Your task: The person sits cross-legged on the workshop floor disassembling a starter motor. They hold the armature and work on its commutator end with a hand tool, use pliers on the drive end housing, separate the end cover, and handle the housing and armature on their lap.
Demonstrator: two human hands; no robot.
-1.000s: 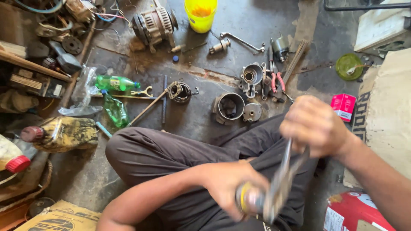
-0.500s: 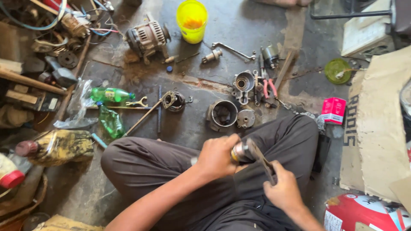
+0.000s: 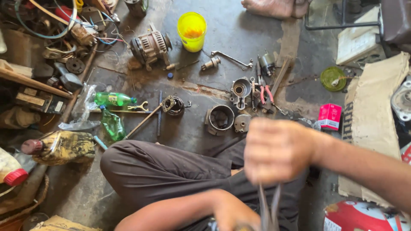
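Observation:
I sit cross-legged on a stained concrete floor in dark trousers (image 3: 171, 171). My right hand (image 3: 278, 149) is blurred with motion and clenched around a long metal tool (image 3: 267, 209), which hangs down toward my left hand. At the bottom edge, my left hand (image 3: 231, 211) is a fist closed around a small round metal part that the frame edge mostly cuts off. The tool's lower end meets that part next to my left fist.
Ahead on the floor lie an alternator (image 3: 150, 45), a yellow cup (image 3: 192, 31), a round metal housing (image 3: 220, 119), red-handled pliers (image 3: 265, 94), two green bottles (image 3: 113, 99) and a red box (image 3: 329, 116). Cardboard (image 3: 372, 111) lies right, with scrap clutter left. Another person's foot (image 3: 274, 7) is at top.
My right hand has swung up from my lap to above my left hand with the tool. My left hand and the part have sunk to the bottom edge.

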